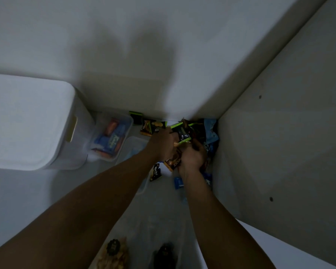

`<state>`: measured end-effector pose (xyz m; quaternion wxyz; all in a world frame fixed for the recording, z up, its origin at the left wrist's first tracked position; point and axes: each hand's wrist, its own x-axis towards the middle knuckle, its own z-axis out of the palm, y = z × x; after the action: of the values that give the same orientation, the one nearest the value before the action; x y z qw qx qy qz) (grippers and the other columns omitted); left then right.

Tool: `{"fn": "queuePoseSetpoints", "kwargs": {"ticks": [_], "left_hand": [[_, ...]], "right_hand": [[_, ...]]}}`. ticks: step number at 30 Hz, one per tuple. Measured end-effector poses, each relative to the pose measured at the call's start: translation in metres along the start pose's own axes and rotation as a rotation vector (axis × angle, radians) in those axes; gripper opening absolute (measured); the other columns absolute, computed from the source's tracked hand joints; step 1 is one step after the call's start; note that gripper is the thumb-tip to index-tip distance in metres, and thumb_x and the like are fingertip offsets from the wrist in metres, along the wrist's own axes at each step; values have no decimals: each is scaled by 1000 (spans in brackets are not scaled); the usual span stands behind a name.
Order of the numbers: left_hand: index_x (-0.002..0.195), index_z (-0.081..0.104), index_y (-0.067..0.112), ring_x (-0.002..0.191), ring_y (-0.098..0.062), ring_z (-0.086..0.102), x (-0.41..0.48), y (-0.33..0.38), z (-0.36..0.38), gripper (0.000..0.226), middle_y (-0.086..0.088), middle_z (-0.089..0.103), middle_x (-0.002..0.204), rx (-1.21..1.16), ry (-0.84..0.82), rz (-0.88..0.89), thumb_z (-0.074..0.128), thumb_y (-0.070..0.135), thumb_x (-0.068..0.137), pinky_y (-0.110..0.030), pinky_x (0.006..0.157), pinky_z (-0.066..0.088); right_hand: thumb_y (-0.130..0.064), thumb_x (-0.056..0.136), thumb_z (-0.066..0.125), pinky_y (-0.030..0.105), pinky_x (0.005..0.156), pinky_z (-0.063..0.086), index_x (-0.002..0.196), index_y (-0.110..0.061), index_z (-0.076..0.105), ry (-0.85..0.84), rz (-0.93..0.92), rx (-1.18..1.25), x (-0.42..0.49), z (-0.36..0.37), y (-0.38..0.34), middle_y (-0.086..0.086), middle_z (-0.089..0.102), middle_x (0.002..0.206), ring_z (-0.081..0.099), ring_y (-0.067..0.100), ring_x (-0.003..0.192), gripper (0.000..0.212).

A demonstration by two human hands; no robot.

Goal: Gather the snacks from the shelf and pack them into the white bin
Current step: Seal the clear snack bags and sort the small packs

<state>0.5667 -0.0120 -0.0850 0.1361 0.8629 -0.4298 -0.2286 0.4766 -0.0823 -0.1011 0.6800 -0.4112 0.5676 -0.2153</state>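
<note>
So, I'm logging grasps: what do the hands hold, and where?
Left hand and right hand clutch a bunch of snack packets between them, by its sides; finger placement is blurred.

A dim household pantry cupboard, closed in by white laminate. The side panel (279, 133) at 3 o'clock is drilled with shelf-pin holes (260, 97). Small snack packets (149, 127) litter the shelf (12, 191) near centre — a clear plastic tub (113, 136) of them sits beside a white lidded bin (27, 123) at 9 o'clock.
</note>
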Motion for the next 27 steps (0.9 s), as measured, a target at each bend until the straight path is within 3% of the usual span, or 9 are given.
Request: {"fn": "queuePoseSetpoints", "kwargs": {"ticks": [2, 4, 6, 9, 13, 15, 18, 22, 27], "left_hand": [[110, 61, 21, 96, -33, 60, -2, 2, -5, 31, -9, 61, 109, -27, 21, -21, 67, 28, 80, -42, 80, 51], [116, 55, 21, 100, -30, 61, -4, 5, -10, 40, -6, 64, 112, -75, 19, -48, 71, 32, 81, -45, 86, 49], [120, 49, 19, 99, -30, 61, -5, 4, -12, 49, -4, 64, 110, -127, -2, -80, 73, 35, 81, -49, 89, 48], [119, 46, 18, 97, -28, 61, -10, 4, -16, 48, -4, 64, 108, -167, -32, -129, 71, 39, 84, -49, 88, 49], [123, 50, 19, 104, -28, 62, -24, 7, -23, 39, -4, 66, 111, -148, -11, -111, 64, 35, 89, -46, 93, 42], [126, 52, 20, 105, -29, 62, -32, 12, -25, 38, -5, 67, 113, -149, 29, -111, 61, 32, 91, -43, 91, 42], [125, 53, 24, 102, -26, 63, -48, 19, -28, 40, -1, 68, 111, -161, 139, -128, 64, 36, 88, -43, 92, 43], [120, 54, 28, 103, -17, 62, -75, 28, -30, 42, 7, 66, 117, -329, 212, -154, 72, 33, 83, -40, 90, 46], [111, 62, 8, 90, -11, 56, -114, 45, -48, 32, -2, 63, 105, -503, 312, -105, 72, 6, 82, -17, 71, 39]], "right_hand": [[-25, 68, 71, 49, 84, 58, 91, -26, 78, 16, 41, 94, 8, 0, 5, 2, 76, 100, 72, 28, 94, 24], [-31, 58, 75, 51, 84, 59, 99, -25, 73, 49, 81, 118, 7, -2, 0, 2, 75, 104, 72, 28, 93, 42], [-23, 62, 79, 53, 81, 59, 112, -21, 68, 33, 141, 163, -1, -1, -11, 5, 73, 109, 71, 30, 94, 51], [-9, 79, 76, 52, 78, 60, 114, -19, 66, 32, 188, 235, -10, 2, -24, 8, 72, 109, 72, 31, 93, 38], [-6, 89, 69, 26, 58, 56, 112, -11, 67, -76, 288, 322, -23, -5, -33, 6, 71, 89, 67, 15, 69, 23], [-5, 91, 67, 21, 57, 50, 103, -7, 69, -138, 291, 311, -33, -8, -38, 6, 67, 80, 58, 10, 62, 12], [1, 89, 65, 25, 58, 47, 103, -12, 63, -181, 227, 286, -49, -11, -46, 8, 67, 82, 57, 13, 63, 20], [0, 86, 68, 29, 61, 54, 111, -16, 61, -233, 66, 177, -71, -20, -59, 9, 68, 107, 67, 21, 84, 30], [10, 85, 64, 26, 71, 53, 105, -14, 61, -332, -186, -25, -104, -35, -79, 3, 63, 89, 61, 16, 85, 31]]}}
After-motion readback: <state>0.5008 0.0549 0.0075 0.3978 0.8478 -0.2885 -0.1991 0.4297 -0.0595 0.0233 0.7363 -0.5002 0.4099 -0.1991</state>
